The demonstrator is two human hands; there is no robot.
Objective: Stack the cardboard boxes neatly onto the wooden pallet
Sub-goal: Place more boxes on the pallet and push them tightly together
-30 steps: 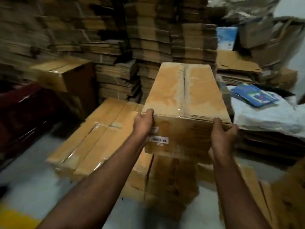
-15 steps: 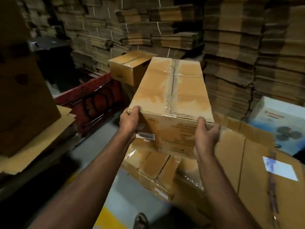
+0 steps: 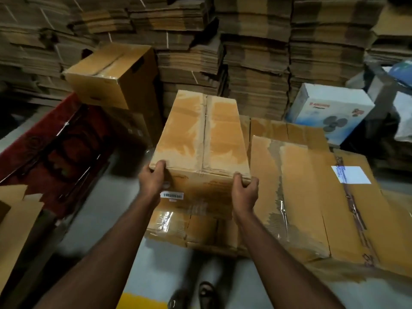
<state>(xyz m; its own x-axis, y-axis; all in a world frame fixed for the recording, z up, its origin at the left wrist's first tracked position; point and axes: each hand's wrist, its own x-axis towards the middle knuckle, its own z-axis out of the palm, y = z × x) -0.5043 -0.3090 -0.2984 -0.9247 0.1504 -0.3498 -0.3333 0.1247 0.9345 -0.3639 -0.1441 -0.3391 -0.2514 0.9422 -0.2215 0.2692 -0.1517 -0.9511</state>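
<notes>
Placing step: long taped brown cardboard box (image 3: pixel 200 139) held w/ left hand (image 3: pixel 152 179) & right hand (image 3: pixel 244 191), fingers clamped on its near top corners, above lower flat boxes (image 3: pixel 191 228). Pallet not visible. Next: lower square beside wide taped box (image 3: pixel 312 197), edges flush.

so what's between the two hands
The near end of the taped box, held by left hand and right hand, head view; a barcode label shows there.

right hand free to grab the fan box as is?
Probably not. The right hand grips the carried box along with the left hand, and the fan box sits far back beyond the flat cartons.
</notes>
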